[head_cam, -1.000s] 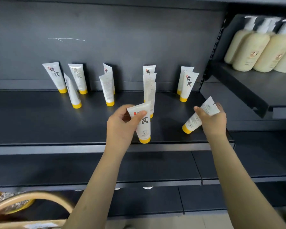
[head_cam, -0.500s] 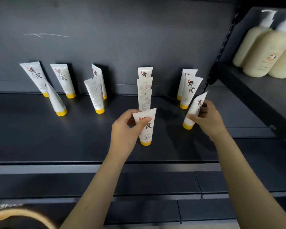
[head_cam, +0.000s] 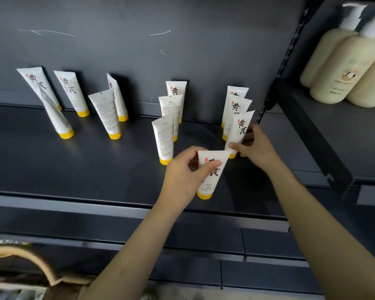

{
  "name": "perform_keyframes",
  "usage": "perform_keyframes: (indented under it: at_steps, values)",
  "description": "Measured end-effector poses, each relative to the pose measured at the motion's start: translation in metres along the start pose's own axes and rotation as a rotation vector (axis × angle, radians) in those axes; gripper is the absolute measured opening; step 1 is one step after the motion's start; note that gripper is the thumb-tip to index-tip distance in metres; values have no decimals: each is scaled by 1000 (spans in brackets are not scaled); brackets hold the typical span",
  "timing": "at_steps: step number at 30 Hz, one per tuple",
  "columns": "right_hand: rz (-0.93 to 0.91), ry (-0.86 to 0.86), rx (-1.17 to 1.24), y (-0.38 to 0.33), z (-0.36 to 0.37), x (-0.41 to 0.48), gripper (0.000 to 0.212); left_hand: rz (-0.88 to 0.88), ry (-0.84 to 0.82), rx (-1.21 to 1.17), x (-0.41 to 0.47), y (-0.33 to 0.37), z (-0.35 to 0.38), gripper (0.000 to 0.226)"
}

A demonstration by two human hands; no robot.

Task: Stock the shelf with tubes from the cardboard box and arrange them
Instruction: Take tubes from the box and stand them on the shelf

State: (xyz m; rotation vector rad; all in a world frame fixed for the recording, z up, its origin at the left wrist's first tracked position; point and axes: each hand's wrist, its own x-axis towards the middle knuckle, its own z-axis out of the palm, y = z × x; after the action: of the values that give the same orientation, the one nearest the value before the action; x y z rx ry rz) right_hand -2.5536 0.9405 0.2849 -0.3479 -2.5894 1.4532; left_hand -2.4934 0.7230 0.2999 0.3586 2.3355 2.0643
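Dark shelf [head_cam: 74, 169], three cream pump bottles [head_cam: 342, 68] off right. Twelve white tubes [head_cam: 69, 89] stand upright on it - yellow caps down, crimped ends up. Left hand [head_cam: 182, 176] pinches the front tube [head_cam: 208, 185]; right hand [head_cam: 258, 148] grips the rightmost tube [head_cam: 240, 128].

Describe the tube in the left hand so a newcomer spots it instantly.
On the dark shelf, find the middle column of yellow-capped tubes. The tube the left hand grips is the one nearest the front edge. Unlike the two behind it, it shows big black characters, not small print.
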Motion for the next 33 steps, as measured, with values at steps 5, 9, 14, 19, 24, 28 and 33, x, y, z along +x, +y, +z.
perform_keyframes:
  at_steps: [5,9,14,19,24,28,33]
  values:
    - [18,19,52,20,-18,-5,61,21,-12,32,-2,5,26,15]
    - [10,51,79,35,-30,-14,51,33,18,47,-2,5,41,15]
    - [6,54,43,47,-44,-32,45,31,72,64,-1,7,61,12]
    - [-5,-16,-26,51,-50,-62,41,16,79,80,-3,8,74,13]
    - [22,-77,-140,47,-51,-99,38,-83,-47,204,-5,-6,60,35]
    - [54,-221,-288,34,-51,-134,34,-177,-205,374,-25,-21,29,56]
    - [-15,-497,-496,-7,-31,-170,44,-177,-314,609,-65,-30,-34,57]
